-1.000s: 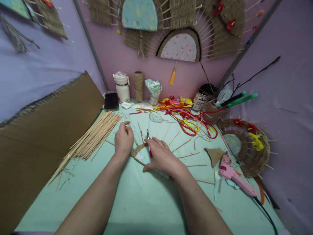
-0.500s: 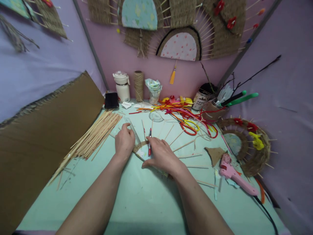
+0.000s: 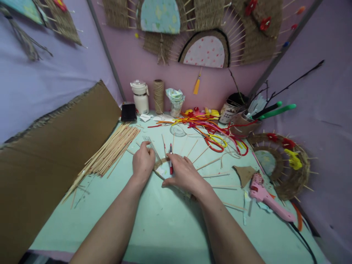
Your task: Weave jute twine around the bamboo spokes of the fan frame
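My left hand [image 3: 143, 161] is closed beside a clear ruler [image 3: 154, 149], its curled fingers at the ruler's edge. What they pinch is hidden. My right hand [image 3: 188, 174] lies palm down, thumb apart from the fingers, over a half-round woven piece [image 3: 161, 170] with a pale patterned centre. The index fingertip crosses a red-and-dark pen [image 3: 171, 167] lying on the piece. Thin wooden sticks [image 3: 203, 154] fan out from its curved edge, some with red marks. My right hand and forearm cover much of the piece.
A pile of sticks [image 3: 111, 150] lies left, beside a cardboard sheet [image 3: 60, 146]. Scissors [image 3: 216, 146] and coloured pipe cleaners [image 3: 192, 121] lie behind. At right are a pink glue gun [image 3: 271, 203], a cardboard scrap [image 3: 244, 175] and a finished woven fan [image 3: 294, 179]. A protractor [image 3: 178, 131] lies farther back.
The whole view has shifted slightly to the right and down. Both hands, the ruler and the pen keep nearly the same places relative to the woven piece.
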The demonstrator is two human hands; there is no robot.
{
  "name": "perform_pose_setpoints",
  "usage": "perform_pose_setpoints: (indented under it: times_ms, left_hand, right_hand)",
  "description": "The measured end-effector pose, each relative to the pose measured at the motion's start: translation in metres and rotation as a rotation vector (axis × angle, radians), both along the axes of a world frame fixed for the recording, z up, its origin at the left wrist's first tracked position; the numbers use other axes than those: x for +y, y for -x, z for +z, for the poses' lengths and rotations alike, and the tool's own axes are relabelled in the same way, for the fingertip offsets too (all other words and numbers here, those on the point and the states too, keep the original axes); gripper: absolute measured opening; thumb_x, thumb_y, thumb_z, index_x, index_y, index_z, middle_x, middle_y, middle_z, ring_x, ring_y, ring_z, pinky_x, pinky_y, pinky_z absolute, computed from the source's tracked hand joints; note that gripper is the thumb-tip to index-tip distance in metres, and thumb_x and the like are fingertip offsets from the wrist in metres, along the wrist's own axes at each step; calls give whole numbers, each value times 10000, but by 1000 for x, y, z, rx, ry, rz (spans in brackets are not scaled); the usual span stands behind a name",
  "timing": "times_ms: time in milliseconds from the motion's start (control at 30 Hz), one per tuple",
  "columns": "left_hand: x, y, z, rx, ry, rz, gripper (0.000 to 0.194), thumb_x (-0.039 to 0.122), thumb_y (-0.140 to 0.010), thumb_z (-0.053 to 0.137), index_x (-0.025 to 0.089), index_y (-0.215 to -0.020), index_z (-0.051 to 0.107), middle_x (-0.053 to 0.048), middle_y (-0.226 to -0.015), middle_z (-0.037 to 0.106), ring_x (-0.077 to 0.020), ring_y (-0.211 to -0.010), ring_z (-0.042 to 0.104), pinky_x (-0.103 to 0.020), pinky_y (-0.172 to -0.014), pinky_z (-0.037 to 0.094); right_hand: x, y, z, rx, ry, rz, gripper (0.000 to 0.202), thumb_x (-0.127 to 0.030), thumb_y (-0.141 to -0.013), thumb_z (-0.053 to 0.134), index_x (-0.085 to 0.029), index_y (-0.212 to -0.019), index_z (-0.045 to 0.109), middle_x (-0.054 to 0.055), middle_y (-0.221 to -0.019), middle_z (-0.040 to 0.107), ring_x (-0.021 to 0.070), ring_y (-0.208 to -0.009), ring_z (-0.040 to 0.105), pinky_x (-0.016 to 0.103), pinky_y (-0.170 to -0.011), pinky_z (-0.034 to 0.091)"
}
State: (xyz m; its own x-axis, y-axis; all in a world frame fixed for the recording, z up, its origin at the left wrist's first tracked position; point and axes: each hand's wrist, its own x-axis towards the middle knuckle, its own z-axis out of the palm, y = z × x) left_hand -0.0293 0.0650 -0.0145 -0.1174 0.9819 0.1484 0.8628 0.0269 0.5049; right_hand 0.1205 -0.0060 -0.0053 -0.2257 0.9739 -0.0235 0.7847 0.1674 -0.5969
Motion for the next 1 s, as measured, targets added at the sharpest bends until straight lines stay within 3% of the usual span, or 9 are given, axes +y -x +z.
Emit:
perform_pose_setpoints:
  times_ms: [333, 667, 767, 867, 1000]
  left_hand:
    - [1, 1, -4, -27, -45, 22, 343, 229, -818, 412, 199, -1120, 571, -26, -745, 681, -223, -797, 645, -300, -690, 424]
    - [2, 0, -8, 7, -22, 14, 342, 231, -827, 407, 199, -1125, 572, -55, -802, 700, -234, -838, 649, -313, -729, 433]
    - [2, 0, -10, 26, -24, 5, 343, 237, -837, 395, 196, -1130, 568, -62, -812, 703, -232, -833, 652, -312, -728, 434]
    - [2, 1, -11, 33, -38, -5, 345, 239, -842, 388, 199, -1137, 562, -63, -810, 704, -235, -830, 653, -314, -726, 435]
    - [2, 1, -11, 36, -32, -4, 347, 251, -850, 379, 194, -1138, 563, -71, -808, 704, -238, -821, 655, -315, -719, 438]
  right_hand:
    - [0, 0, 0, 3, -3, 4, 954, -403, -520, 827, -217, -1342, 380, 138, -1355, 467, 279, -1295, 371, 493, -1069, 195]
    - [0, 0, 11, 37, -16, -12, 959, -345, -546, 817, -212, -1370, 345, 139, -1390, 435, 279, -1323, 344, 512, -1088, 185]
    - [7, 2, 18, 158, -114, -65, 750, -231, -679, 708, -232, -1350, 373, 112, -1345, 493, 245, -1259, 442, 440, -1046, 299]
    - [20, 10, 20, 407, -217, -186, 405, -160, -829, 500, -232, -1227, 482, 70, -1106, 654, 186, -1046, 610, 339, -899, 438]
    - [40, 25, 8, 753, -197, -273, 195, -310, -898, 431, -196, -988, 561, 16, -748, 675, 136, -633, 637, 250, -622, 481]
